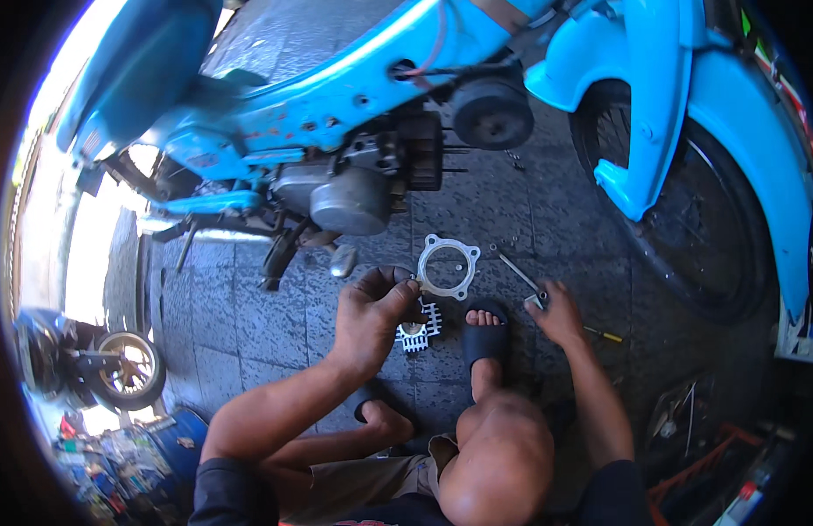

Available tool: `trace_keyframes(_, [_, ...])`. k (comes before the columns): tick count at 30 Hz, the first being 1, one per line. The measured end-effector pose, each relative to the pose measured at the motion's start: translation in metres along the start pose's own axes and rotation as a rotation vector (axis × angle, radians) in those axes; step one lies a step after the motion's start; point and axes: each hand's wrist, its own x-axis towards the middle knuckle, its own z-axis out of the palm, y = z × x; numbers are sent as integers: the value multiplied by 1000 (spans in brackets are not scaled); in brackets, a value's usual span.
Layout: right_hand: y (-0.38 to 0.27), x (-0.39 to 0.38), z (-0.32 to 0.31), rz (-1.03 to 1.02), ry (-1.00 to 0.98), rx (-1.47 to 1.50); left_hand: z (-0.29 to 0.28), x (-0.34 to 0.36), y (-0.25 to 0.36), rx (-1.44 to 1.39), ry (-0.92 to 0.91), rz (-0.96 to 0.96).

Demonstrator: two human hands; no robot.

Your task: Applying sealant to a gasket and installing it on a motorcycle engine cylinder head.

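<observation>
My left hand [371,320] is closed in a pinch on the left edge of a thin metal gasket [449,242]. It is a flat silver ring with bolt-hole ears, held up in front of me. Partly hidden behind that hand, a silver finned cylinder head [415,342] lies on the floor. My right hand [560,313] is lower and to the right, fingers curled around the near end of a slim metal wrench [519,272]. The wrench slants away to the upper left. Small metal parts lie close to its far end.
A light-blue motorcycle [292,123] stands across the far side, with its engine [349,206] exposed and studs sticking out. A yellow-handled tool [610,336] lies right of my foot. Cluttered small items and a blue drum [180,434] are at lower left, a red rack [705,465] at lower right.
</observation>
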Motion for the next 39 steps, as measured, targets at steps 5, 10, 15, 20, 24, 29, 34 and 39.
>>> trace_keyframes(5, [-97, 14, -53, -302, 200, 372, 42, 46, -30, 144, 110, 83])
trace_keyframes(10, [-131, 59, -59, -349, 147, 113, 64, 76, -48, 289, 177, 157])
trace_keyframes(15, [-131, 87, -51, -425, 115, 75, 70, 94, -51, 333, 210, 142])
trace_keyframes(20, [-129, 104, -48, -382, 140, 46, 77, 104, -49, 302, 187, 141])
trace_keyframes(24, [-120, 117, -47, -368, 140, 66, 79, 112, -50, 236, 169, 189])
trace_keyframes(29, [-85, 183, -53, -215, -69, 777, 80, 110, -64, -3, 189, 216])
trace_keyframes(34, [-59, 235, -39, -270, -206, 1269, 72, 96, -83, -68, 201, -40])
trace_keyframes(39, [-55, 255, -28, -347, -196, 1274, 67, 96, -96, -119, 192, -97])
